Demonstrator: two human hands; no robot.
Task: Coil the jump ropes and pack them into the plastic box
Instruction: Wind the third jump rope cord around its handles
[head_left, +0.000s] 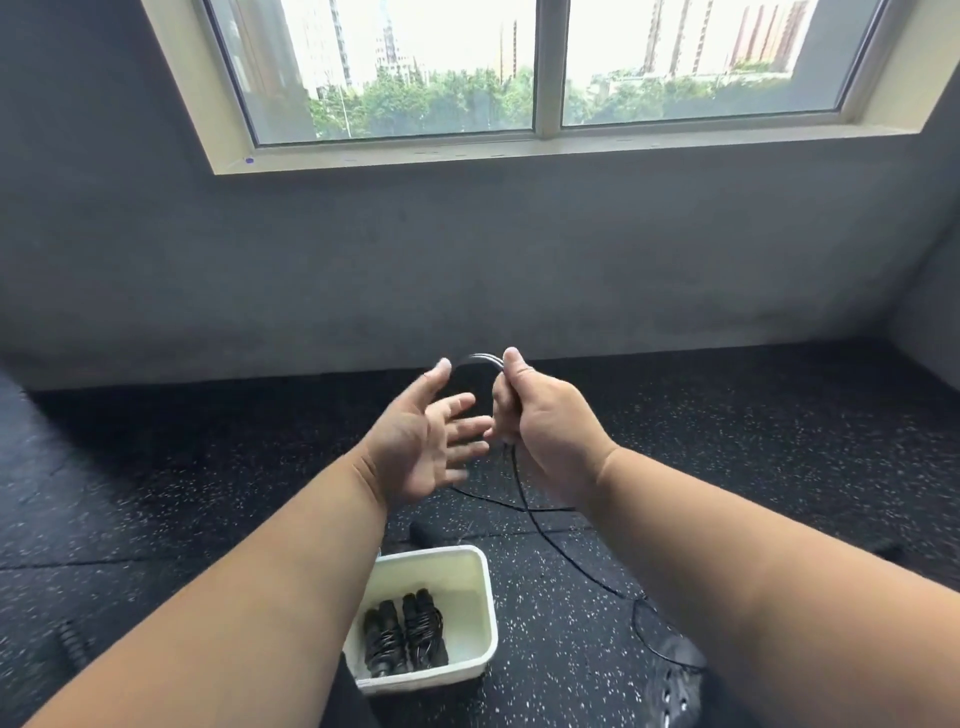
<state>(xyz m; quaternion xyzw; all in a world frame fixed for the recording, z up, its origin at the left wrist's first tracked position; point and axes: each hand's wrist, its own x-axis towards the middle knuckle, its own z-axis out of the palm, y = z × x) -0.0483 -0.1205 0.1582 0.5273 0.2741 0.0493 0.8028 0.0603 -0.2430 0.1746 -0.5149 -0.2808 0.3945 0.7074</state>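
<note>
Rope (524, 499) pinched by right hand (540, 426), left hand (421, 447) spread; box (480, 613) partly forearm-hidden.

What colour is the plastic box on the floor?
Off-white, cream-tinted; the plastic box shows best in the head view, the only one.

My left forearm (291, 587) covers the near-left corner of the cream rectangular plastic box (480, 613), so I cannot see that part of its rim or floor. My right hand (540, 426) hides the stretch of thin black jump rope cord (524, 499) passing through its fist, and motion blur smears the loop at 12 o'clock above it. At 8 o'clock, a dark ribbed handle-like object (72, 644) is too blurred to identify. At 5 o'clock, a black shoe (675, 686) is cut off by the bottom edge.
</note>
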